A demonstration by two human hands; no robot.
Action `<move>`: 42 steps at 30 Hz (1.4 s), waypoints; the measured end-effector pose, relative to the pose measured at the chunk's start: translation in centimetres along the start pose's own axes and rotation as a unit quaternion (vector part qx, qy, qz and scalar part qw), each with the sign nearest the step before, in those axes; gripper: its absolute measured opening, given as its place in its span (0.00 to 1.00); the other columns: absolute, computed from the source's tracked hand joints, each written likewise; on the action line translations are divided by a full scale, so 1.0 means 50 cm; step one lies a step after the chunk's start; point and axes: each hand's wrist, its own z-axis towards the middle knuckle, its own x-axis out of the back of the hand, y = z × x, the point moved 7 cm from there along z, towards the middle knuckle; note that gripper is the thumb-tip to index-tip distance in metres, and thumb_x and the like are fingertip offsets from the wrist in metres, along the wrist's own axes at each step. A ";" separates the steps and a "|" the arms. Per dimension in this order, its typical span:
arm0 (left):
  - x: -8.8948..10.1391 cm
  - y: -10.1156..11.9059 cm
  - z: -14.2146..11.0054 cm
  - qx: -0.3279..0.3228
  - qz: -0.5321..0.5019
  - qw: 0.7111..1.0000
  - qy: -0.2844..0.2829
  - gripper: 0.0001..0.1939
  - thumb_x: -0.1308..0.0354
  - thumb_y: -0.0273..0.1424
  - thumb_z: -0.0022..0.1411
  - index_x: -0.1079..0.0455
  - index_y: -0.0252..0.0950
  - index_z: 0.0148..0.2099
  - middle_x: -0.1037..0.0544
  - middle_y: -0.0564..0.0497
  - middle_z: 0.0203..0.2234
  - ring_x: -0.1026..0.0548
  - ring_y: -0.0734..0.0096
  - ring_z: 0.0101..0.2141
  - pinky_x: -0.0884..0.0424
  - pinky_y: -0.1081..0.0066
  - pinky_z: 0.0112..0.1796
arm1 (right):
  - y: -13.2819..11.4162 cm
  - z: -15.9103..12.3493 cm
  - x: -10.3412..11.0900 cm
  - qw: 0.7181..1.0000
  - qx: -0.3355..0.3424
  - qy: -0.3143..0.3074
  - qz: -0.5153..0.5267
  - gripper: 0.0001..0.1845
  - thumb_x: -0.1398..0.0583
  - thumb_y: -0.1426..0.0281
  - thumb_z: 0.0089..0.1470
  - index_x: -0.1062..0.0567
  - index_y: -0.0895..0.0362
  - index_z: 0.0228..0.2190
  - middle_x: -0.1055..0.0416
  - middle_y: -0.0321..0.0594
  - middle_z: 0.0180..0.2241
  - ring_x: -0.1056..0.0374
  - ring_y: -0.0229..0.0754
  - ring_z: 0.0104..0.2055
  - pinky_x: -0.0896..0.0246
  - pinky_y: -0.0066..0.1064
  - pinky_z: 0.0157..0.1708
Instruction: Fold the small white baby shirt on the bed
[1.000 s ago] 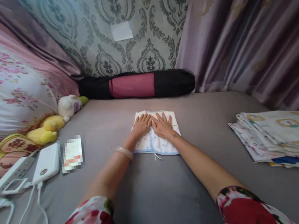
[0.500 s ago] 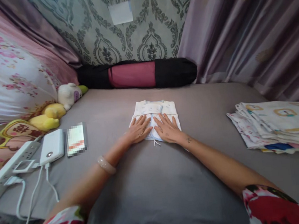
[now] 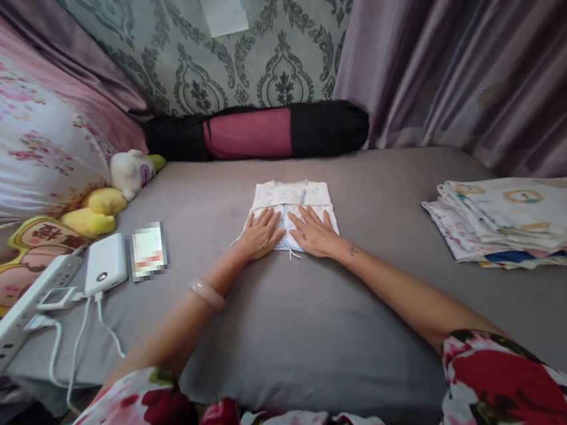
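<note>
A small white garment [image 3: 289,194] with pale blue trim lies folded on the grey bed sheet [image 3: 274,320], its thin ties showing at the near edge and left side. My left hand [image 3: 261,233] rests flat on its left half, fingers stretched out and pointing away from me. On the right half lies my right hand [image 3: 316,231], palm down with the fingers spread. Both palms touch the cloth, and neither hand grips anything. Parts of the garment are hidden beneath them.
To the right lies a stack of folded printed cloths [image 3: 524,216]. On the left are a white power bank [image 3: 105,263] with cables, a power strip [image 3: 27,310], a blurred-out card [image 3: 147,251] and plush toys [image 3: 132,173]. A black and maroon bolster [image 3: 249,135] lies along the wall.
Both hands stay flat on the garment in nearly the same spots. The whole view has shifted slightly, with the bed and objects now a little higher in the picture.
</note>
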 end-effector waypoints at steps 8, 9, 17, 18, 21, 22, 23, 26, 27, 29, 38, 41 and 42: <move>-0.004 0.011 -0.078 -0.041 -0.009 0.999 -0.005 0.31 0.69 0.48 0.70 0.53 0.42 0.70 0.53 0.46 0.68 0.56 0.58 0.67 0.59 0.51 0.64 | -0.057 -0.090 -0.010 0.998 0.065 0.015 -0.022 0.28 0.55 0.59 0.67 0.46 0.50 0.65 0.59 0.43 0.68 0.65 0.54 0.69 0.70 0.57 0.63; -0.010 0.008 -0.080 -0.039 -0.009 0.999 -0.005 0.31 0.68 0.48 0.71 0.53 0.42 0.70 0.53 0.46 0.68 0.56 0.59 0.67 0.59 0.51 0.64 | -0.058 -0.091 -0.012 0.998 0.064 0.013 -0.022 0.28 0.55 0.59 0.67 0.46 0.50 0.65 0.59 0.43 0.68 0.65 0.54 0.69 0.70 0.57 0.63; -0.010 0.004 -0.074 -0.038 -0.033 0.999 0.003 0.31 0.65 0.48 0.70 0.53 0.40 0.69 0.52 0.43 0.68 0.54 0.58 0.67 0.57 0.50 0.63 | -0.053 -0.080 -0.009 0.998 0.059 -0.013 0.006 0.28 0.56 0.58 0.67 0.47 0.49 0.65 0.59 0.43 0.68 0.66 0.53 0.69 0.72 0.58 0.63; -0.003 0.002 -0.076 -0.040 -0.047 0.998 0.012 0.32 0.63 0.49 0.69 0.52 0.39 0.69 0.52 0.41 0.68 0.53 0.57 0.66 0.55 0.51 0.63 | -0.051 -0.081 -0.008 0.997 0.066 -0.021 0.015 0.28 0.56 0.57 0.67 0.47 0.49 0.65 0.60 0.43 0.68 0.66 0.53 0.69 0.72 0.58 0.63; 0.024 -0.012 -0.090 -0.061 -0.095 0.992 0.063 0.34 0.56 0.51 0.67 0.47 0.34 0.66 0.49 0.36 0.66 0.46 0.56 0.64 0.45 0.56 0.60 | -0.032 -0.095 -0.001 0.995 0.090 -0.032 0.042 0.30 0.55 0.57 0.67 0.49 0.53 0.66 0.60 0.47 0.68 0.66 0.52 0.69 0.68 0.53 0.64; 0.031 -0.021 -0.097 -0.067 -0.103 0.989 0.080 0.33 0.53 0.51 0.66 0.43 0.34 0.64 0.46 0.36 0.64 0.42 0.55 0.62 0.42 0.57 0.59 | -0.020 -0.104 0.005 0.994 0.094 -0.023 0.043 0.30 0.53 0.58 0.66 0.48 0.55 0.65 0.59 0.48 0.68 0.65 0.51 0.69 0.67 0.52 0.64; 0.038 -0.031 -0.103 -0.069 -0.102 0.988 0.093 0.30 0.51 0.50 0.65 0.40 0.35 0.61 0.42 0.37 0.62 0.39 0.55 0.60 0.39 0.57 0.57 | -0.005 -0.114 0.013 0.994 0.097 -0.006 0.040 0.30 0.52 0.59 0.66 0.46 0.56 0.65 0.57 0.49 0.67 0.63 0.51 0.69 0.66 0.51 0.64; 0.046 -0.065 -0.122 -0.066 -0.078 0.988 0.114 0.21 0.49 0.47 0.65 0.31 0.39 0.52 0.31 0.42 0.52 0.32 0.55 0.50 0.35 0.54 0.52 | 0.046 -0.151 0.036 0.992 0.108 0.060 0.021 0.25 0.47 0.63 0.64 0.37 0.57 0.60 0.45 0.52 0.63 0.53 0.52 0.65 0.56 0.50 0.61; 0.046 -0.071 -0.127 -0.074 -0.076 0.988 0.113 0.18 0.49 0.45 0.66 0.29 0.39 0.50 0.29 0.43 0.48 0.31 0.57 0.48 0.34 0.55 0.50 | 0.062 -0.163 0.041 0.991 0.112 0.077 0.018 0.22 0.47 0.64 0.63 0.34 0.56 0.57 0.42 0.52 0.60 0.49 0.53 0.63 0.52 0.49 0.60; 0.047 -0.074 -0.136 -0.105 -0.084 0.985 0.107 0.16 0.53 0.41 0.68 0.29 0.39 0.48 0.27 0.44 0.44 0.30 0.60 0.45 0.33 0.58 0.48 | 0.086 -0.182 0.046 0.987 0.124 0.097 0.018 0.18 0.47 0.66 0.63 0.30 0.56 0.53 0.37 0.52 0.56 0.44 0.53 0.58 0.46 0.48 0.56; 0.071 -0.032 -0.145 -0.170 -0.053 0.983 0.042 0.16 0.57 0.25 0.65 0.28 0.36 0.43 0.26 0.43 0.38 0.30 0.61 0.42 0.31 0.63 0.44 | 0.082 -0.187 0.045 0.983 0.162 0.082 0.003 0.19 0.52 0.78 0.62 0.29 0.57 0.50 0.33 0.49 0.50 0.38 0.48 0.50 0.39 0.41 0.50; 0.071 -0.029 -0.137 -0.160 -0.028 0.986 0.027 0.15 0.57 0.25 0.64 0.28 0.36 0.40 0.27 0.43 0.35 0.30 0.60 0.41 0.31 0.64 0.41 | 0.071 -0.184 0.046 0.983 0.165 0.063 -0.047 0.21 0.52 0.83 0.59 0.28 0.59 0.48 0.32 0.51 0.49 0.37 0.48 0.48 0.39 0.40 0.49; 0.069 -0.029 -0.133 -0.153 -0.016 0.988 0.022 0.15 0.57 0.25 0.64 0.29 0.36 0.38 0.27 0.43 0.35 0.30 0.60 0.40 0.31 0.64 0.40 | 0.068 -0.183 0.047 0.983 0.165 0.059 -0.063 0.20 0.52 0.83 0.59 0.28 0.60 0.48 0.32 0.51 0.49 0.37 0.48 0.47 0.38 0.39 0.48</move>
